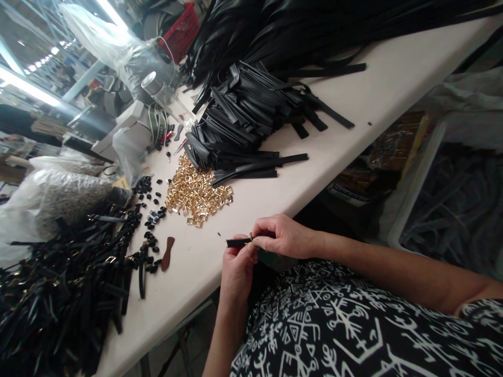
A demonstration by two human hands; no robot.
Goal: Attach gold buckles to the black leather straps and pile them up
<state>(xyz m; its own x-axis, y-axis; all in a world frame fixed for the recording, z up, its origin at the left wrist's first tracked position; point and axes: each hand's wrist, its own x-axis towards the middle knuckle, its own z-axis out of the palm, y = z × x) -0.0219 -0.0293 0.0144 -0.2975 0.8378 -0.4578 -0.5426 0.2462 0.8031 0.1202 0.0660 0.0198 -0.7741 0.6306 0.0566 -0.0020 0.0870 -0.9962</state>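
A short black strap (pixel 236 243) is held between my two hands, just off the table's front edge. My left hand (pixel 239 264) pinches it from below with thumb and fingers, and its cut end sticks out to the left. Closed around the strap's other part is my right hand (pixel 286 237), its fingertips meeting my left ones. Between the fingertips shows a small bit of gold metal (pixel 250 239), mostly hidden, that looks like a buckle. Nearest on the table lies a heap of gold buckles (pixel 198 189). Behind it is a pile of short black straps (pixel 239 112).
Black straps with gold fittings (pixel 66 293) are heaped at the left, beside small black pieces (pixel 151 241) and a brown leather piece (pixel 167 254). Long black strips (pixel 298 31) cover the table's (pixel 314 173) far end. A white bin (pixel 412 193) stands at the right.
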